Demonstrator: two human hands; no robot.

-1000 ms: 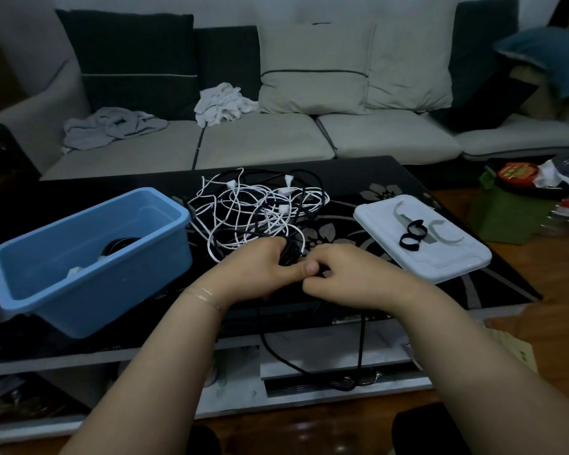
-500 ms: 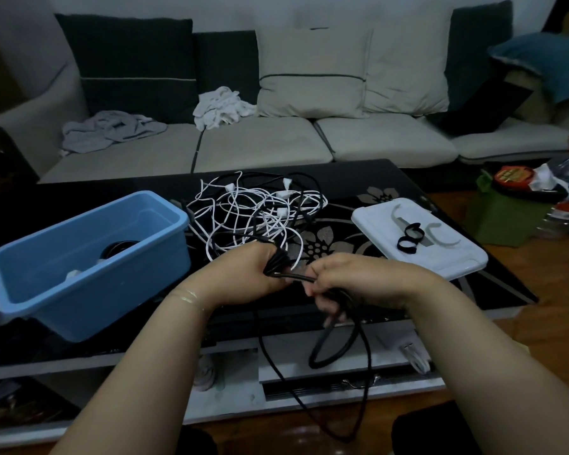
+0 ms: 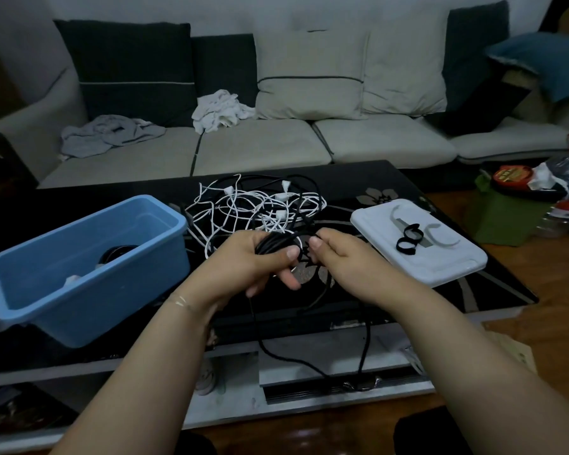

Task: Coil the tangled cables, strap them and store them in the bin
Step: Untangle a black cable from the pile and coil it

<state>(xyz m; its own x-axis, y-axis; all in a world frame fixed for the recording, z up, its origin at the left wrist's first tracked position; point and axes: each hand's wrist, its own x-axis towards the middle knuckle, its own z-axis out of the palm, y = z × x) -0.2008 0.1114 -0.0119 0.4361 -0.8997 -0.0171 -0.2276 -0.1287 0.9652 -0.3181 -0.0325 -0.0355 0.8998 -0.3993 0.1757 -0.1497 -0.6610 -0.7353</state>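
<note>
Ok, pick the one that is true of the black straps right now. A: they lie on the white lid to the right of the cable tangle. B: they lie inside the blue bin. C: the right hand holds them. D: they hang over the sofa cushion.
A: the black straps lie on the white lid, right of the tangle of cables, apart from both hands.

Home living room; cushioned sofa (image 3: pixel 243 149); glass coffee table (image 3: pixel 440 284); wood floor (image 3: pixel 523 290)
</note>
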